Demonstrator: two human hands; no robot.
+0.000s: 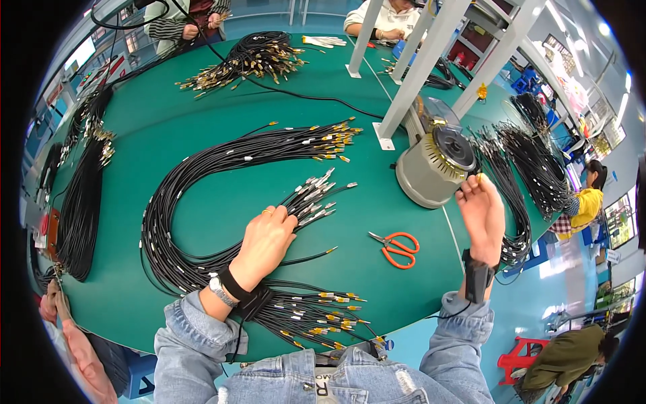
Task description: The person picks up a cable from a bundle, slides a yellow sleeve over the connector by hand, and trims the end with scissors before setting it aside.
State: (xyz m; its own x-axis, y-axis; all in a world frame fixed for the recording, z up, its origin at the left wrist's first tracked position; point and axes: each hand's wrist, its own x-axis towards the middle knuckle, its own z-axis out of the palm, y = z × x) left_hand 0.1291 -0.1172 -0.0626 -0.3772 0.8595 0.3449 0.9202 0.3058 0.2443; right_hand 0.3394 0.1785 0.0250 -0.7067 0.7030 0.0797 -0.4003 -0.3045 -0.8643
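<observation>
My left hand (266, 241) lies closed over a bundle of thin black cables (158, 202) that bends in a wide U on the green table. White-tipped cable ends (315, 195) fan out just beyond its fingers. Raised beside a round grey bench machine (431, 168) with a dark disc on its face, my right hand (483, 214) has its fingers drawn together near the disc. Something small and yellowish shows at the fingertips, too small to name. Orange-handled scissors (398, 249) lie between the hands. More yellow-tipped cables (316, 316) spread out below my left wrist.
Another heap of black cables (252, 57) lies at the far side. Cable bundles hang at the left edge (81, 209) and lie on the right (538, 161). Grey metal posts (420, 74) rise behind the machine. A white glove (324, 42) lies far back, near two seated co-workers.
</observation>
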